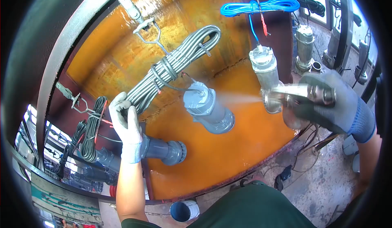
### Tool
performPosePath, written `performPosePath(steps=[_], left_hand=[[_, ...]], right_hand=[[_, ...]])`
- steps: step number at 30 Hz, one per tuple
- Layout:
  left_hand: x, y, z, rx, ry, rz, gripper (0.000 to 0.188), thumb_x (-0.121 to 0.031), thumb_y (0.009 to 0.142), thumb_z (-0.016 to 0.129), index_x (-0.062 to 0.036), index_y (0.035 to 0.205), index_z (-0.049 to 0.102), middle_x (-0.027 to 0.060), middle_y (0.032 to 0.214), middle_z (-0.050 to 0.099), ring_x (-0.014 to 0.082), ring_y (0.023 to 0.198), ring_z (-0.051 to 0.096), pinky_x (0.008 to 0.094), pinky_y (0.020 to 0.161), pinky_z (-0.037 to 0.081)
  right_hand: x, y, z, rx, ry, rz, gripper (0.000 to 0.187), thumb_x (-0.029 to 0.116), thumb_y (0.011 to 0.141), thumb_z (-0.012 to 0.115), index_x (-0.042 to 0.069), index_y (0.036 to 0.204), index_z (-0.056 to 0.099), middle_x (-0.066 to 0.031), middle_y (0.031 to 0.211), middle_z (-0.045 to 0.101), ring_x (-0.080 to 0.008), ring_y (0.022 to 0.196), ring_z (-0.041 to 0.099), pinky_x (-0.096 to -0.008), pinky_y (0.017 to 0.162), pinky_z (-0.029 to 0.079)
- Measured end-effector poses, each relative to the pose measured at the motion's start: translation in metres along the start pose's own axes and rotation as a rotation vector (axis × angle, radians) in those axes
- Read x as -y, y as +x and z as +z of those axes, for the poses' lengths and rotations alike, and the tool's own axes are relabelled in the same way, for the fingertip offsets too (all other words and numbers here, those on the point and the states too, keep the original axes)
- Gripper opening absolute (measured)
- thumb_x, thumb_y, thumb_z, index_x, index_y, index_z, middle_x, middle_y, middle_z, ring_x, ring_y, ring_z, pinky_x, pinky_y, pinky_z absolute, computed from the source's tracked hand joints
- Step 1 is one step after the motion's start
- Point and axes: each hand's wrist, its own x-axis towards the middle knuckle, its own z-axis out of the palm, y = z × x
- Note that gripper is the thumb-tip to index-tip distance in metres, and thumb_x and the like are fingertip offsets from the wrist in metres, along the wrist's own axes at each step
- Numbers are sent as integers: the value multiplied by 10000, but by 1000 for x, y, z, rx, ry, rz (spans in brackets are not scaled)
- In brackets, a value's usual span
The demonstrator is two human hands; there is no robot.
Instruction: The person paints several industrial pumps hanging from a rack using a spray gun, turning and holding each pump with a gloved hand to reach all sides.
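My left hand point(124, 120), in a pale work glove, grips the lower end of a bundled coil of grey cable point(179, 58). The coil hangs slantwise from a metal hook point(148, 31). Its cable runs to a grey submersible pump point(209, 107), which hangs tilted in the middle. On the right, my gloved right hand point(332, 101) is wrapped round a metal spray gun point(300, 92), partly blurred. A pale mist streams leftward from the gun onto the pump. Just behind the gun hangs a bare metal pump point(264, 67) with a coiled blue cable point(261, 7) above it.
An orange-coated spray booth wall point(261, 136) stands behind the pumps. More grey pumps point(165, 148) with black cable coils point(94, 130) hang at left; unpainted pumps point(304, 48) are at far right. A curved metal rail point(51, 71) crosses the left. A bucket point(184, 210) stands below.
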Motion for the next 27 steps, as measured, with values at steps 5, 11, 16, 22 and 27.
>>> performPosePath(steps=[5,11,16,22,27], left_hand=[[-1,-4,-3,14,19,-22,472,31,1001,586,52,1468,523,14,1182,574,82,1104,518,261,1107,369],[-5,-6,-2,30,78,-20,256,-1,1014,595,22,1269,602,140,1436,564,201,1303,548,381,1208,352],[-14,-1,-4,18,177,124,186,10,929,637,18,1115,635,240,1412,584,310,1316,576,449,1191,395],[-19,-5,4,43,164,176,223,-7,940,637,39,1158,644,225,1389,591,271,1286,581,373,1101,452],[-25,-11,-17,79,184,182,220,-44,948,652,49,1148,663,243,1442,564,296,1317,572,393,1098,469]], right_hand=[[13,8,1,152,14,119,322,255,924,860,7,1063,710,-96,813,739,-183,695,713,-345,679,567],[23,10,7,17,-193,108,224,168,878,841,25,968,692,-128,776,682,-298,703,696,-400,671,538],[55,0,12,185,-328,-13,242,159,834,847,27,957,686,-149,761,685,-327,678,706,-412,641,553],[73,18,9,308,-369,13,365,246,778,920,46,1031,747,-122,826,738,-296,724,753,-386,680,591],[70,33,40,336,-124,21,311,206,806,883,32,1008,722,-126,788,707,-310,701,738,-392,661,582]])
